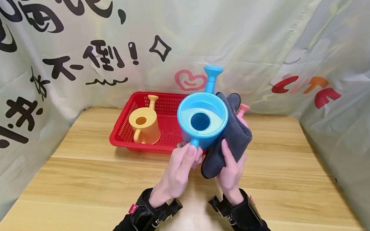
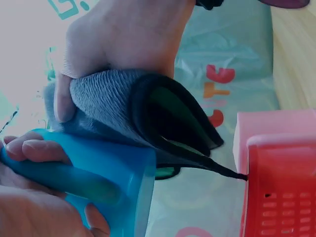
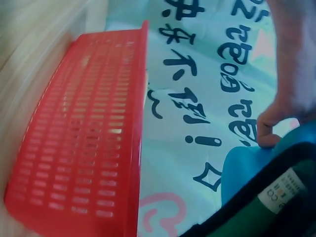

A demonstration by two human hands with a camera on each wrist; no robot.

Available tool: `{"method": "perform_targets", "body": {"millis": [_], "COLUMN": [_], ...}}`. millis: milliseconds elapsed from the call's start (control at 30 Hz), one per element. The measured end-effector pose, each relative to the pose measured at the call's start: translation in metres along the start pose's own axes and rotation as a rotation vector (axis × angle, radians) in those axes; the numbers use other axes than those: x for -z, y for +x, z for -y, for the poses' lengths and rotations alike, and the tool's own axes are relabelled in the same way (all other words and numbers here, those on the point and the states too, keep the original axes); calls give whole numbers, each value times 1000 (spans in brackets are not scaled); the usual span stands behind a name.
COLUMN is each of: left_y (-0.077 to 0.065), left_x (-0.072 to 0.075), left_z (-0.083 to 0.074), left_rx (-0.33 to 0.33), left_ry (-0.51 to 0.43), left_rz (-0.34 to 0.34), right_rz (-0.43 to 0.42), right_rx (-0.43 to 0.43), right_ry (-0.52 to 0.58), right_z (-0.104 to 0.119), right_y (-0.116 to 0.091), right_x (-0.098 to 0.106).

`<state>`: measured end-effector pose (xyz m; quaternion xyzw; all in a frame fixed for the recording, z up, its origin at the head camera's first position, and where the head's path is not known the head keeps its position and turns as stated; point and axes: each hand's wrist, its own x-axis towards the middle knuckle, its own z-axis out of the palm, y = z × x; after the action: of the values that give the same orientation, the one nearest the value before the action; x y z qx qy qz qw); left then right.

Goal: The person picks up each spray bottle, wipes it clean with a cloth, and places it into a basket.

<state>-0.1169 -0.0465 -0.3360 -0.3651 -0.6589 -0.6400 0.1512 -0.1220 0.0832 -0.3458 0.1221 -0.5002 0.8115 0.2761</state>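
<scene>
My left hand [image 1: 179, 168] grips the handle of a blue watering can [image 1: 202, 138], held up in front of the red basket with its spout pointing away. In the left wrist view the fingers curl around the blue handle [image 2: 59, 175]. A folded dark grey cloth [image 1: 233, 138] with black edging is in my right hand [image 1: 232, 171], pressed against the can's right side. The left wrist view shows the cloth's fold [image 2: 113, 98] lying along the can's wall. A white label [image 3: 282, 190] shows on the cloth's green inner side in the right wrist view.
A red perforated basket [image 1: 122, 135] stands at the back of the wooden table [image 1: 107, 188]. Inside it on the left is a yellow watering can [image 1: 148, 127]. A pink watering can [image 1: 242, 113] shows partly behind the cloth. Printed fabric walls [image 1: 238, 35] enclose the table.
</scene>
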Motion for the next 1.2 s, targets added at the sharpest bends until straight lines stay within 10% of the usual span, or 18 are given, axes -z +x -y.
{"method": "perform_targets", "body": {"millis": [300,767,1200], "left_y": [0,1,1], "left_x": [3,3,5], "left_z": [-6,-2,-2], "left_rx": [99,4,60], "left_ry": [-79,-23,-63], "left_rz": [-42,22,-56], "right_rz": [86,-29,55], "right_rx": [287,-64,119], "right_ry": [-141,34,-163], "right_z": [-11,1,-3], "right_y": [-12,4,-10], "right_x": [-3,1,0]}}
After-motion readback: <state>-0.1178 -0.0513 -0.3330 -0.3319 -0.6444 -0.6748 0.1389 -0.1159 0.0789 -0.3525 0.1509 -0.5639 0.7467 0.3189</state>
